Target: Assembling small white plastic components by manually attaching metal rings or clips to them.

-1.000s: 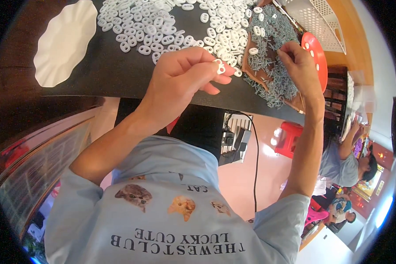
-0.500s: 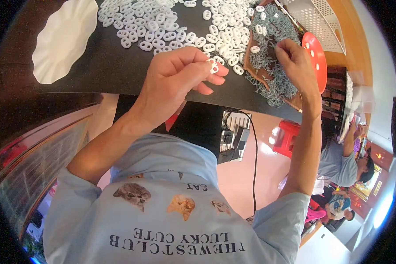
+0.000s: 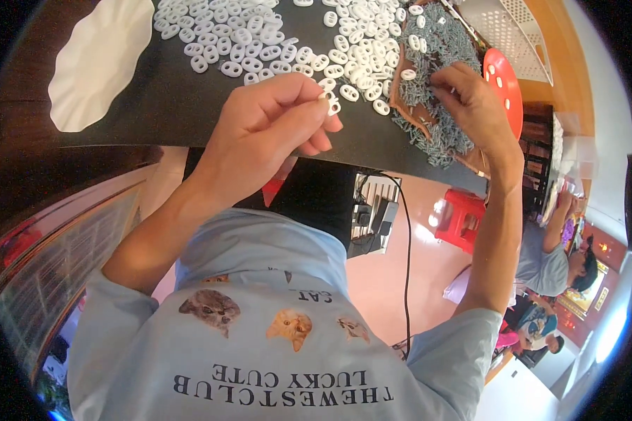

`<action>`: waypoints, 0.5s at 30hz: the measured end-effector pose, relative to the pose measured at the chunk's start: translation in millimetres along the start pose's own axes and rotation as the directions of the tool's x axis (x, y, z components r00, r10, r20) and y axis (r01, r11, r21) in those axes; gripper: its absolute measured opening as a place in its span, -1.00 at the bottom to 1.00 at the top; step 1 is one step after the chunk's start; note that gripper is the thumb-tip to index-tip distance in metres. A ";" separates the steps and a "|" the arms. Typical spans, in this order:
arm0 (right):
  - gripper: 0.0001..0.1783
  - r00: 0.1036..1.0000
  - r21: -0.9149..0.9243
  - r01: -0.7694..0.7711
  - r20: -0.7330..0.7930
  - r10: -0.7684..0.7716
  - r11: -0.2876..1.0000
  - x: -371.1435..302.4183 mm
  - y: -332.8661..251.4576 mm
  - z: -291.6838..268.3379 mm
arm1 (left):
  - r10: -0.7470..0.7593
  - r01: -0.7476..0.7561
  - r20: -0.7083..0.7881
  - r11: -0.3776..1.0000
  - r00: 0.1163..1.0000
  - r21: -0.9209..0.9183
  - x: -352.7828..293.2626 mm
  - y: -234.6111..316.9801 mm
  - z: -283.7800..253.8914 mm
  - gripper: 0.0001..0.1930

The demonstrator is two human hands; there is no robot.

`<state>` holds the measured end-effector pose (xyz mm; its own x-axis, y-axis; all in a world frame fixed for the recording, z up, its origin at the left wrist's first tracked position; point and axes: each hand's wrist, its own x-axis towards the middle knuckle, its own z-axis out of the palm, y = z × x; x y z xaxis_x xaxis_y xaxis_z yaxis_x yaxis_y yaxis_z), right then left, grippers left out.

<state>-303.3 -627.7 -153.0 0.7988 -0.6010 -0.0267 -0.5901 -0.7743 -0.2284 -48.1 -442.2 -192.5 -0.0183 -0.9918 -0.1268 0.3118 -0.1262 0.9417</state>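
Note:
My left hand (image 3: 277, 123) pinches a small white oval plastic piece with holes (image 3: 333, 105) between thumb and fingers, just above the near edge of the dark table. At the right, my right hand (image 3: 474, 105) is over a heap of small grey pieces (image 3: 446, 42) that look like springs. Its fingers are bent together at the heap, and whatever they hold is hidden. Beyond my left hand lies a spread of white two-holed oval pieces (image 3: 361, 63). A brown sheet with a raised edge (image 3: 397, 95) lies under part of the grey heap.
A white wavy-edged dish (image 3: 98, 67) lies at the left. At the right are a red plate (image 3: 514, 116) with a few white pieces and a perforated white basket (image 3: 509, 28). A red stool (image 3: 460, 221) stands below the table. Other people (image 3: 548, 256) sit farther right.
My left hand, still pinching the white piece, has shifted slightly left and down. My right hand has turned a little, its fingertips staying at the grey heap.

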 end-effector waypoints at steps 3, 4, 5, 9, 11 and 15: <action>-0.83 0.999 0.014 0.023 0.035 -0.023 1.000 -2.4 -7.8 -4.8 | 0.022 -0.022 0.016 0.999 1.000 0.044 -3.7 -3.3 -1.8 -0.82; -0.84 0.998 0.065 0.036 0.054 -0.039 0.997 -4.1 -12.3 -6.9 | 0.052 -0.053 0.026 0.997 0.998 0.061 -4.3 -4.9 -2.7 -0.79; -0.84 0.998 0.066 0.036 0.056 -0.039 0.997 -5.0 -19.3 -6.8 | 0.050 -0.052 0.025 0.997 0.998 0.060 -4.9 -5.5 -4.1 -0.79; -0.86 0.984 0.110 -0.006 0.179 -0.014 0.994 -8.4 -35.1 -2.9 | 0.065 -0.067 0.026 0.996 0.998 0.067 -5.9 -6.5 -4.4 -0.82; -0.87 0.983 0.060 -0.018 0.182 0.007 0.998 -10.8 -34.7 -1.9 | 0.058 -0.058 0.005 0.998 0.998 0.035 -6.6 -6.9 -4.5 -0.83; -0.90 0.998 0.004 -0.021 0.057 0.021 1.000 -18.0 -28.2 -5.1 | 0.022 -0.022 -0.005 0.999 1.000 0.039 -7.1 -11.7 -9.0 -0.82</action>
<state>-301.7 -596.1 -141.2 0.7915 -0.6050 -0.0865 -0.6066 -0.7606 -0.2314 -43.1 -433.4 -205.4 -0.0063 -0.9941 -0.1079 0.2753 -0.1054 0.9556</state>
